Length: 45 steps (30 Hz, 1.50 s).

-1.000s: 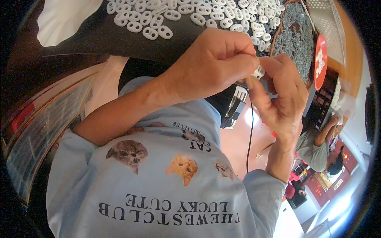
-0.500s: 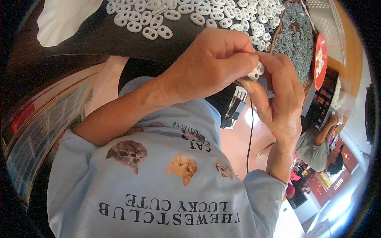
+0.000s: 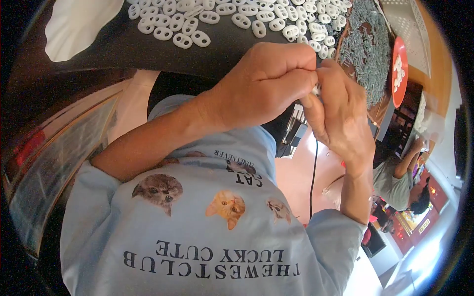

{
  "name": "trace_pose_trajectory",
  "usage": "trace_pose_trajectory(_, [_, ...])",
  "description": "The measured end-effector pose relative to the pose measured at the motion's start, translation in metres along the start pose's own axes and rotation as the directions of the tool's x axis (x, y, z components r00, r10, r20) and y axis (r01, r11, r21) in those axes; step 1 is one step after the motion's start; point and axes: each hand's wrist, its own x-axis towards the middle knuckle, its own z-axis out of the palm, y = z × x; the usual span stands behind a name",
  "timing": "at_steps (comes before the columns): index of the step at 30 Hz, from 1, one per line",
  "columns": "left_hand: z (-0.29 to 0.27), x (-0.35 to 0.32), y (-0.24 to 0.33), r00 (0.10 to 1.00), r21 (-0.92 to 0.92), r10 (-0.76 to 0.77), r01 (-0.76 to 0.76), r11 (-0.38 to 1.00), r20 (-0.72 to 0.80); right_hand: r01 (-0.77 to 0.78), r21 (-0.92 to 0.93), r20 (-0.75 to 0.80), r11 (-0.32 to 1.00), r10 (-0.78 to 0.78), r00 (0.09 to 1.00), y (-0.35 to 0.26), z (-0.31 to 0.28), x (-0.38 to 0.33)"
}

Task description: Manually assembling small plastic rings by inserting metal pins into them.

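Note:
Above my lap, near the table's edge, both hands meet. My right hand (image 3: 345, 108) is closed in a pinch on a small white oval two-hole piece (image 3: 316, 90), of which only a sliver shows. My left hand (image 3: 271, 86) is curled, its thumb pressed against the bent index finger right at that piece. What its fingertips hold is hidden. Beyond the hands, many similar white oval two-hole pieces (image 3: 209, 17) lie spread on the dark table (image 3: 118, 44).
A heap of small grey parts (image 3: 365, 54) lies at the right, beside a red dish (image 3: 399, 89) with white pieces in it. A white scalloped object (image 3: 79, 29) lies at the far left. A black cable (image 3: 314, 172) hangs below. Another person (image 3: 397, 187) sits farther right.
My hands have drawn closer together, and the right hand's fingers have folded in. The white piece, plainly visible before between the fingers, is now mostly covered.

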Motion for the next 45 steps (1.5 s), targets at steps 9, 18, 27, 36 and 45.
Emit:
trace_pose_trajectory(9, [0.001, -0.002, 0.003, 0.997, 0.107, -0.068, 0.063, 0.992, 0.036, 0.082, 0.075, 0.01, 0.994, -0.083, 0.996, 0.005, 0.002, -0.002])
trace_pose_trajectory(18, [-0.001, -0.001, 0.002, 1.0, 0.069, -0.004, 0.003, 0.998, 0.016, -0.008, 0.042, 0.098, 0.999, 0.004, 0.995, 0.003, -0.002, -0.01])
trace_pose_trajectory(27, [-0.003, -0.003, 0.01, 0.991, 0.074, -0.127, 0.123, 0.99, 0.049, -0.023, 0.131, 0.049, 0.991, 0.017, 0.999, 0.005, -0.008, -0.016])
trace_pose_trajectory(36, [-0.002, -0.004, 0.009, 0.991, 0.002, -0.122, 0.122, 0.992, 0.055, 0.009, 0.224, -0.068, 0.975, 0.007, 0.998, 0.001, -0.001, -0.013])
trace_pose_trajectory(45, [-0.002, -0.003, 0.007, 0.991, 0.036, -0.111, 0.109, 0.993, 0.075, -0.083, 0.344, -0.023, 0.935, 0.097, 0.995, 0.001, -0.005, -0.018])
